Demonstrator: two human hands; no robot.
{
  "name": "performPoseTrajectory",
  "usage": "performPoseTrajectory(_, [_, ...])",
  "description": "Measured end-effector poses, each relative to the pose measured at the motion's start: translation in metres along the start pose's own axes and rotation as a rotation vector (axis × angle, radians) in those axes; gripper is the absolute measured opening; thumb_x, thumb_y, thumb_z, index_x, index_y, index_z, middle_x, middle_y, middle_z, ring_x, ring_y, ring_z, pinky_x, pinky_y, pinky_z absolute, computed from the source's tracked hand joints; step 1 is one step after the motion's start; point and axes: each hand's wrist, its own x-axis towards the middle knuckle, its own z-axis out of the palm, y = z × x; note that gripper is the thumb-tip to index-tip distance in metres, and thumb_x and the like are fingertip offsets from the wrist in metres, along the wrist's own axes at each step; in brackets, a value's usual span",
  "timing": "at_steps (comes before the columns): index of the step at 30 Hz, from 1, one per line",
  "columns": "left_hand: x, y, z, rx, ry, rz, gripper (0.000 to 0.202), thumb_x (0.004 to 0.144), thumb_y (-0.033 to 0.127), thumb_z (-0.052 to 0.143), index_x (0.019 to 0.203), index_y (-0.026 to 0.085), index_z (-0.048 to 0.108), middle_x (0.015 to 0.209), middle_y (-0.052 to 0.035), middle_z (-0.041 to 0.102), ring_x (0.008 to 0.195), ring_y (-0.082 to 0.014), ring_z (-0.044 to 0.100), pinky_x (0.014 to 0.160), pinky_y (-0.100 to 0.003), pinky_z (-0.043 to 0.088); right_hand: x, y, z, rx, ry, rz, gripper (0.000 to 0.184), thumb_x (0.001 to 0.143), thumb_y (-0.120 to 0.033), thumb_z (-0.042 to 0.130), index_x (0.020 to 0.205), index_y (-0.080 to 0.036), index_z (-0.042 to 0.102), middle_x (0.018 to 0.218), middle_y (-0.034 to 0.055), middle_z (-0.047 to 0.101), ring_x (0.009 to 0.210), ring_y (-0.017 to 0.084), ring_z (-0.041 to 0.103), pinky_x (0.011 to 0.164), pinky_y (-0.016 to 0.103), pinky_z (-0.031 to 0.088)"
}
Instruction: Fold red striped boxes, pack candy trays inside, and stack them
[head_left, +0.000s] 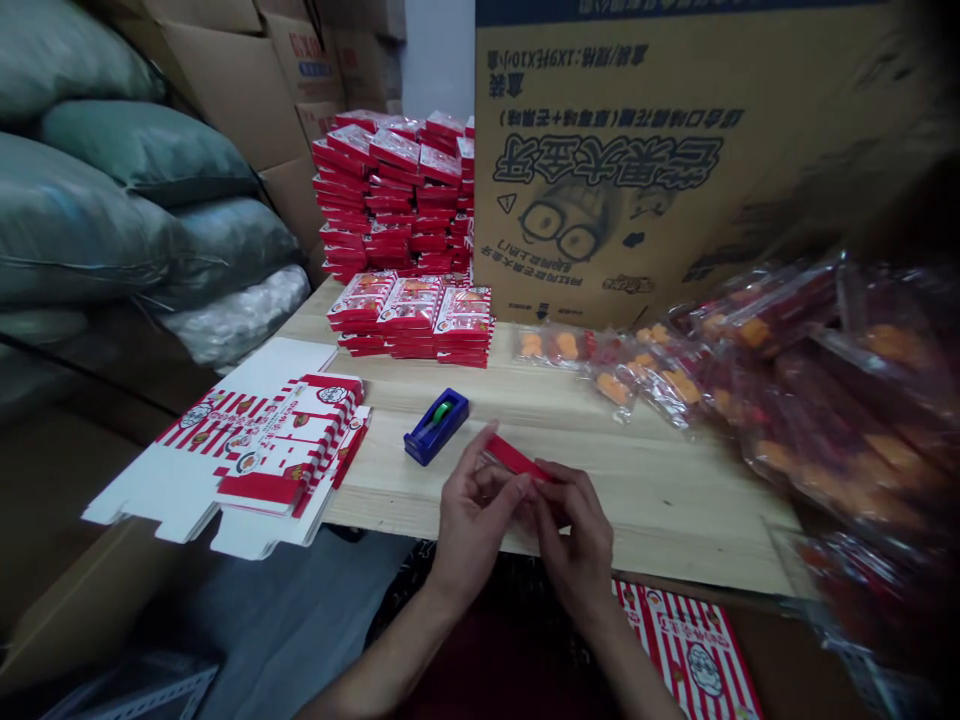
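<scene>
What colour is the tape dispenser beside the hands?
Dark blue plastic tape dispenser with green centre, best in the head view.

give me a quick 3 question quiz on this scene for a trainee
1. What do the left hand and right hand both hold?
2. Which item stands on the wooden table nearest the hands? A) a blue tape dispenser B) a stapler C) a pair of scissors
3. True or false: the clear packets of orange pieces lie to the right of the hands.

Key: 1. a red strip; 2. A; 3. true
</scene>
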Motion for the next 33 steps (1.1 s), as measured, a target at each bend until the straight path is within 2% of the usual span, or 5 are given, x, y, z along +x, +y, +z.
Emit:
performPoseTrajectory(10, [0.011, -0.019, -0.005, -0.082, 0.010, -0.091, 0.080, 0.087, 0.035, 0.079, 0.152, 0.020, 0.034, 0.075, 0.0000, 0.074, 0.068, -0.0148, 0.070, 0.074, -0.028, 0.057, 0.006, 0.019, -0.017, -0.137, -0.163, -0.244, 0.058, 0.096, -0.002, 0.057, 0.146, -0.033, 0.056, 0.127, 0.0082, 0.066, 0.119, 0.023, 0.065, 0.122, 0.066, 0.032])
performPoseTrajectory(17, [0.028, -0.047, -0.028, 0.131, 0.053, -0.068, 0.059, 0.087, 0.046, 0.077, 0.133, 0.016, 0.053, 0.055, 0.0075, 0.059, 0.050, -0.0098, 0.056, 0.055, -0.019, 0.044, 0.000, 0.020, -0.018, -0.088, -0.110, -0.119, 0.048, 0.098, -0.008, 0.058, 0.140, -0.031, 0.062, 0.128, 0.0076, 0.067, 0.134, 0.024, 0.059, 0.115, 0.049, 0.052])
performPoseTrajectory(22, [0.009, -0.016, -0.052, 0.101, -0.026, -0.288, 0.069, 0.097, 0.068, 0.043, 0.135, 0.012, 0.058, 0.079, -0.0091, 0.075, 0.067, -0.0210, 0.071, 0.062, -0.032, 0.057, -0.027, 0.021, -0.005, -0.085, -0.077, -0.262, 0.041, 0.103, -0.018, 0.053, 0.140, -0.031, 0.063, 0.136, 0.0060, 0.069, 0.135, 0.026, 0.061, 0.107, 0.040, 0.058])
performPoseTrajectory(26, [-0.005, 0.022, -0.059, 0.123, -0.009, -0.252, 0.060, 0.088, 0.051, 0.072, 0.139, 0.021, 0.060, 0.118, -0.0107, 0.075, 0.093, -0.0235, 0.073, 0.075, -0.030, 0.059, -0.013, 0.008, -0.001, -0.106, -0.217, -0.565, 0.045, 0.104, -0.014, 0.051, 0.147, -0.027, 0.056, 0.122, 0.0019, 0.079, 0.122, 0.018, 0.070, 0.115, 0.034, 0.049])
performPoseTrajectory(33, [0.108, 0.042, -0.054, 0.160, 0.133, 0.204, 0.062, 0.088, 0.040, 0.072, 0.146, 0.021, 0.056, 0.126, -0.0101, 0.071, 0.108, -0.0245, 0.069, 0.092, -0.032, 0.059, 0.037, -0.013, -0.011, -0.243, -0.057, -0.528, 0.051, 0.092, -0.009, 0.068, 0.140, -0.025, 0.061, 0.141, 0.0080, 0.067, 0.150, 0.031, 0.042, 0.126, 0.068, 0.016])
